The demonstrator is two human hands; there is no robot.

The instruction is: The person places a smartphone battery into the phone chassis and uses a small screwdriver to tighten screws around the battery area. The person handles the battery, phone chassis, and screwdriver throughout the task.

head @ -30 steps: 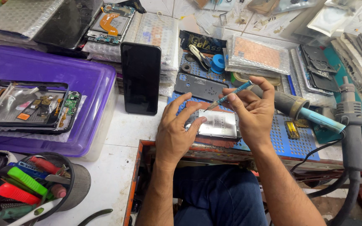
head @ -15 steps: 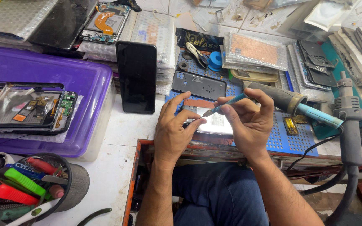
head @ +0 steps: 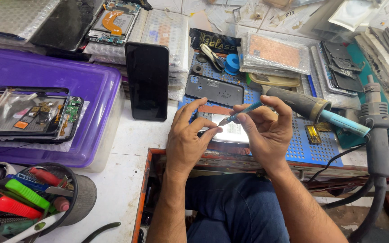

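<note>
My left hand (head: pixel 188 139) rests on a shiny opened phone body (head: pixel 232 131) that lies on a blue perforated work mat (head: pixel 311 150); its thumb and forefinger pinch the phone's near left corner. My right hand (head: pixel 264 130) grips a thin blue-handled pick tool (head: pixel 244 112), its tip touching the phone's upper left edge by my left fingertips. Both hands cover much of the phone.
A black phone (head: pixel 147 80) lies screen up to the left. A purple plastic box (head: pixel 46 85) holds an opened phone (head: pixel 28 112). A dark back cover (head: pixel 214 90), a soldering iron (head: pixel 316 110) and a hot-air handle (head: pixel 377 135) lie close by. A cup of tools (head: pixel 37 198) stands at lower left.
The view shifted slightly. My right hand lowered the pick's tip toward the phone's edge, and my left fingers closed in around that corner.
</note>
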